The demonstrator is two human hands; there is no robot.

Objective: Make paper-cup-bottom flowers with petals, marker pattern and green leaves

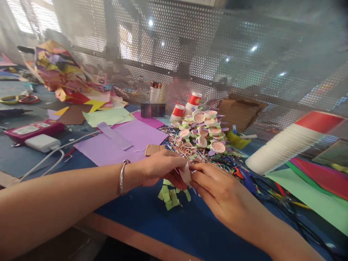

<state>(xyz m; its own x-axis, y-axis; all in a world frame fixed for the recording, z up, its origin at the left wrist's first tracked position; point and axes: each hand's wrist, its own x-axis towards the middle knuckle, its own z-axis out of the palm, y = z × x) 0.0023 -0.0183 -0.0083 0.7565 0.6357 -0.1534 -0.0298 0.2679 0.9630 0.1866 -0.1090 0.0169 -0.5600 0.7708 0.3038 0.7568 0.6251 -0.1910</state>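
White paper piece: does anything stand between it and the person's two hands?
Nothing visible does. The left hand and the right hand both pinch the white paper piece directly with their fingertips. Green paper strips show just beneath the hands, not between them.

No legible text, brand or number is found. A white label [26, 129] is seen on the pink box [46, 127], but its print is too small to be read. Reddish printed marks are carried by the round paper discs [214, 129] in the pile; their wording cannot be made out. Red bands only are shown on the small cups [178, 111] and on the stacked paper cups [288, 141]. A patch below the bottle [154, 93] is pixelated. Nothing can be read on the white paper scrap [186, 174] pinched between left hand [159, 168] and right hand [217, 188].
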